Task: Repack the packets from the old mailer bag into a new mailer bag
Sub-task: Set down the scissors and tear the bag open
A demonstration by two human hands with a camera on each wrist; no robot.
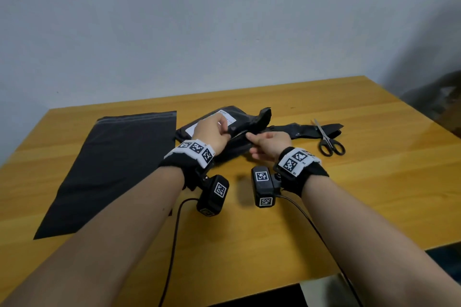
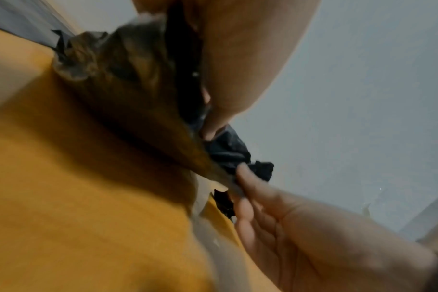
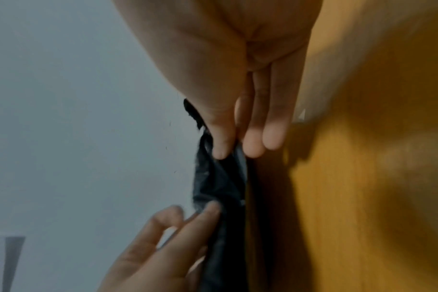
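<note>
The old mailer bag, black and crumpled with a white label, lies mid-table with its near edge cut open. My left hand pinches the upper layer of that opening. My right hand pinches the film just to the right of it. In the left wrist view my left hand's thumb presses on the black film. In the right wrist view my right hand grips the film between thumb and fingers. The new mailer bag lies flat at the left. The packets are hidden inside the old bag.
Black-handled scissors lie to the right, partly on a cut-off strip of black film. The wooden table ends at a wall behind and at a front edge near my forearms. Camera cables trail toward me.
</note>
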